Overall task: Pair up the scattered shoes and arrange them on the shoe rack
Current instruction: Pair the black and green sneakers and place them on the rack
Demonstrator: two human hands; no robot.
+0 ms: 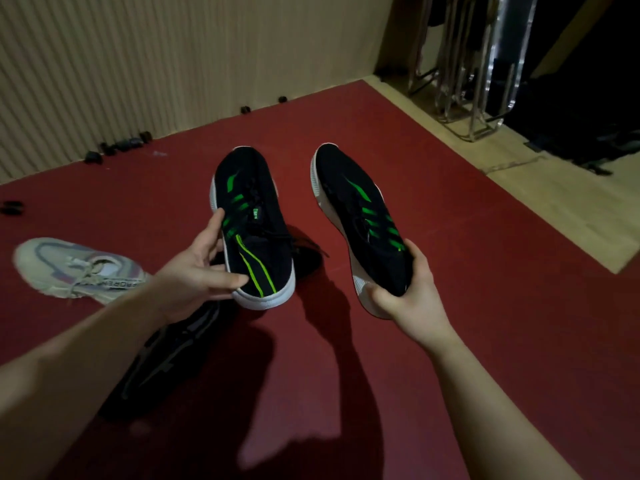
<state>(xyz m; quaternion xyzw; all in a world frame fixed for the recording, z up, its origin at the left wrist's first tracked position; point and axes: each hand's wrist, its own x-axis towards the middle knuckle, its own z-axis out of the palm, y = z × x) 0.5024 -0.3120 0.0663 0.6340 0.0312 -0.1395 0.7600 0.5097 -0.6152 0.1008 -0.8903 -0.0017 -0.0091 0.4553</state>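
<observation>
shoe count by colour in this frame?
Black with green stripes: 2, one in the left hand at, one in the right hand at
Pale lace-up sneaker: 1, on the red floor
Dark shoe under the left forearm: 1
Total: 4

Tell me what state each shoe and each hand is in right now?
Left hand: closed on a shoe's heel.
Right hand: closed on the other shoe's heel.
Left black-and-green shoe: held up off the floor, toe pointing away.
Right black-and-green shoe: held up, toe pointing away, tilted.
Pale sneaker: lying on the red floor, unpaired.
Dark shoe: on the floor beneath the left arm.
</observation>
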